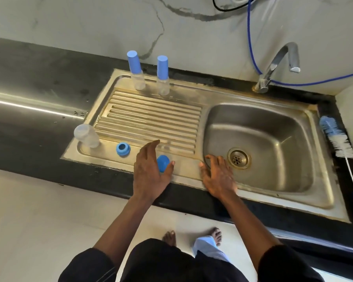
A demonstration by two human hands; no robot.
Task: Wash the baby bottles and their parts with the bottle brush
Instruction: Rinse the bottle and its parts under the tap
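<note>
Two capped baby bottles, one on the left point(136, 71) and one to its right point(162, 76), stand with blue caps at the back of the steel drainboard point(151, 117). An uncapped clear bottle point(87, 135) stands upside down at the drainboard's front left corner. Beside it lies a blue collar ring point(122, 148). My left hand point(149, 171) hovers with straight fingers over a blue cap point(163, 162), thumb beside it. My right hand point(217, 176) rests flat on the front rim of the sink basin point(273, 143). The blue and white bottle brush point(338, 143) lies on the counter right of the sink.
A chrome tap point(277, 66) stands behind the basin, with a blue hose point(251, 47) running down the wall. The dark counter point(29, 102) extends to the left. The drain point(238, 158) sits in the dry basin. My bare feet stand on the floor below.
</note>
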